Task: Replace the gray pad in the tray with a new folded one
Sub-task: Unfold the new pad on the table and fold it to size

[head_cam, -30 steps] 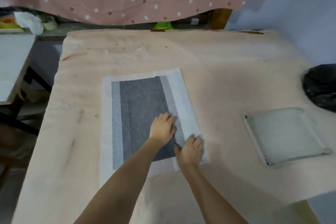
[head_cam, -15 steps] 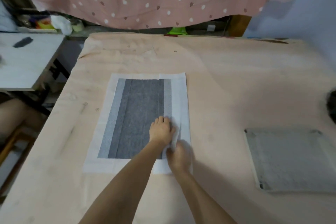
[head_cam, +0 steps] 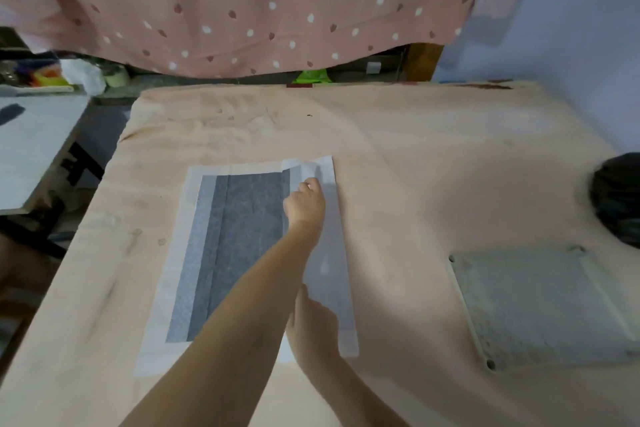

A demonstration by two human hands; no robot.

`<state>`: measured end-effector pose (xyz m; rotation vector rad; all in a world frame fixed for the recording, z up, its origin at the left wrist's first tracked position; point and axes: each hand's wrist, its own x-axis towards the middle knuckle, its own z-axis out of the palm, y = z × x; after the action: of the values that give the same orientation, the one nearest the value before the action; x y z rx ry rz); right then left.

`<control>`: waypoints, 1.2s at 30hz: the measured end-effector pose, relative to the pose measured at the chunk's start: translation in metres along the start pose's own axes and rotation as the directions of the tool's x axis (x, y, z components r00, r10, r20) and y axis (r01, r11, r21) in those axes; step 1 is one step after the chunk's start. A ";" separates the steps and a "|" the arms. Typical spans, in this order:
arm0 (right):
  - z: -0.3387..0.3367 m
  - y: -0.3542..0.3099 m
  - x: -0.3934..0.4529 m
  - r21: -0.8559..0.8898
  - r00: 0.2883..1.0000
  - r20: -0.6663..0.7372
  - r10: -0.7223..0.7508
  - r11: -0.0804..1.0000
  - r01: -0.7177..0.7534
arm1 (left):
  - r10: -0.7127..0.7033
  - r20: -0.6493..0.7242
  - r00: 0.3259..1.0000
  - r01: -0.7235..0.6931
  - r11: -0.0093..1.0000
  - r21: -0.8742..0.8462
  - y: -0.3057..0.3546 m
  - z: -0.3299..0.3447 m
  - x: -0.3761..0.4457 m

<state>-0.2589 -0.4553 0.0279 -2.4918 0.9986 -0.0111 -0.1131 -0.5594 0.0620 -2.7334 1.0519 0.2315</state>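
Note:
The new pad (head_cam: 239,236), gray in the middle with a white border, lies flat on the peach cloth of the table (head_cam: 415,156). Its right side is folded over, so a long white flap (head_cam: 329,253) shows its back. My left hand (head_cam: 304,204) reaches far up the pad and presses its fingertips on the flap near the far end. Close to the near edge, my right hand (head_cam: 313,326) rests on the same flap and holds it down. The square gray tray (head_cam: 460,284) sits to the right, apart from both hands, with a gray textured surface inside it.
A black bag (head_cam: 620,201) lies at the table's right edge behind the tray. A pink dotted curtain (head_cam: 277,3) hangs past the far edge. On the left stands a white side table (head_cam: 31,146), separated by a gap.
The pad's right side has been folded over onto the gray part. My left hand slid from the near end to the far end. The right hand stayed near the front edge.

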 end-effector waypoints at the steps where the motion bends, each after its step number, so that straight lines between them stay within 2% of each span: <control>1: -0.005 -0.005 -0.002 -0.027 0.999 -0.028 0.021 0.999 -0.022 | 0.025 0.019 1.000 -0.026 0.999 0.042 -0.005 -0.004 0.004; 5: -0.010 -0.014 0.000 -0.015 1.000 -0.018 0.024 1.000 -0.024 | 0.098 0.067 0.993 -0.108 0.980 0.168 -0.019 -0.009 0.021; 8: -0.006 -0.013 0.004 0.037 0.999 -0.024 0.028 0.999 -0.027 | 0.068 0.044 0.997 -0.074 0.982 0.171 -0.025 -0.007 0.037; 11: -0.001 -0.010 0.011 0.071 0.998 -0.008 0.056 0.996 -0.055 | 0.099 0.033 0.995 -0.103 0.986 0.131 -0.032 -0.003 0.053; 16: 0.007 -0.019 0.029 0.100 0.984 -0.039 0.176 0.980 -0.172 | 0.138 0.085 0.987 -0.137 0.990 -0.019 -0.036 0.015 0.051; 18: 0.009 -0.021 0.037 0.076 0.973 -0.030 0.227 0.972 -0.224 | 0.127 0.058 0.990 -0.121 0.988 -0.093 -0.036 0.028 0.055; 21: 0.013 -0.021 0.047 -0.013 0.969 -0.033 0.245 0.969 -0.245 | 0.018 0.029 0.999 -0.007 0.944 -0.328 -0.036 0.033 0.059; 22: 0.014 -0.024 0.048 -0.037 0.976 -0.047 0.212 0.976 -0.214 | -0.017 0.054 0.998 0.037 0.915 -0.401 -0.034 0.031 0.060; 24: 0.011 -0.029 0.046 -0.068 0.980 0.057 0.192 0.980 -0.188 | 0.008 0.159 0.987 0.066 0.889 -0.454 -0.028 0.021 0.058; 25: 0.009 -0.029 0.041 -0.030 0.976 0.139 0.168 0.986 -0.165 | 0.045 0.211 0.976 0.050 0.904 -0.424 -0.024 0.017 0.057; 26: 0.011 -0.031 0.041 -0.020 0.985 0.095 0.145 0.989 -0.143 | 0.074 0.235 0.969 0.016 0.932 -0.361 -0.020 0.017 0.058; 28: 0.015 -0.037 0.041 -0.115 0.992 0.055 0.110 0.988 -0.103 | 0.102 0.231 0.968 -0.052 0.975 -0.214 -0.016 0.020 0.059; 31: 0.010 -0.039 0.039 -0.104 0.988 0.030 0.151 0.984 -0.147 | 0.124 0.220 0.968 -0.122 0.992 -0.023 -0.018 0.017 0.054; 33: 0.005 -0.035 0.040 -0.137 0.975 -0.142 0.173 0.972 -0.192 | 0.164 0.171 0.971 -0.171 0.985 0.026 -0.021 0.011 0.051; 34: -0.002 -0.035 0.040 -0.115 0.972 -0.145 0.187 0.972 -0.204 | 0.181 0.138 0.974 -0.188 0.981 0.045 -0.022 0.007 0.050; 35: -0.001 -0.032 0.041 -0.137 0.962 -0.243 0.125 0.977 -0.161 | 0.193 0.109 0.975 -0.201 0.978 0.065 -0.022 0.003 0.050; 36: -0.003 -0.029 0.040 -0.126 0.954 -0.278 0.113 0.980 -0.153 | 0.202 0.086 0.976 -0.209 0.975 0.078 -0.022 -0.002 0.048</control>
<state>-0.2106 -0.4642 0.0365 -2.5973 1.3218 -0.2506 -0.0629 -0.5748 0.0564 -2.5179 1.2924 0.3136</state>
